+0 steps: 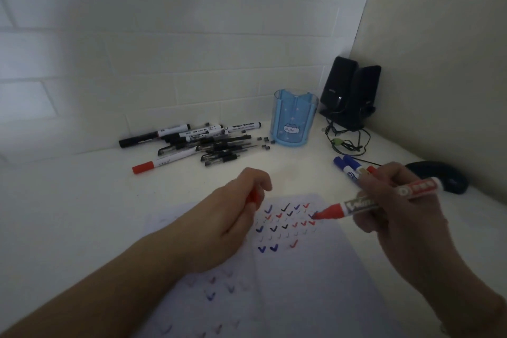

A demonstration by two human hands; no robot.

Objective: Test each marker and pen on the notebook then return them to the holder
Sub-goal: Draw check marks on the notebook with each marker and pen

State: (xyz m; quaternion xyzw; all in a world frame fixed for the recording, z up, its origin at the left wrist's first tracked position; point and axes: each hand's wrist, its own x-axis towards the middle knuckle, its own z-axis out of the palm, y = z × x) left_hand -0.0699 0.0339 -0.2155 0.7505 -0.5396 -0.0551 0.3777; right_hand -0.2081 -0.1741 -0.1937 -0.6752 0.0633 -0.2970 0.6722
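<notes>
My right hand (395, 200) grips red marker (381, 200), tip on notebook (315, 269); left hand (236, 214) pinches its red cap (253, 196).

Two bare forearms, no sleeves — left grip (233, 217), right grip (397, 208), ringless fingers

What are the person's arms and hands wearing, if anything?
Nothing that shows. Both forearms are bare as far as the picture's lower edge, with no sleeve in view. The left hand and the right hand have no gloves, and no ring, watch or bracelet can be seen on the fingers or wrists, though the dim light hides fine detail.
</notes>
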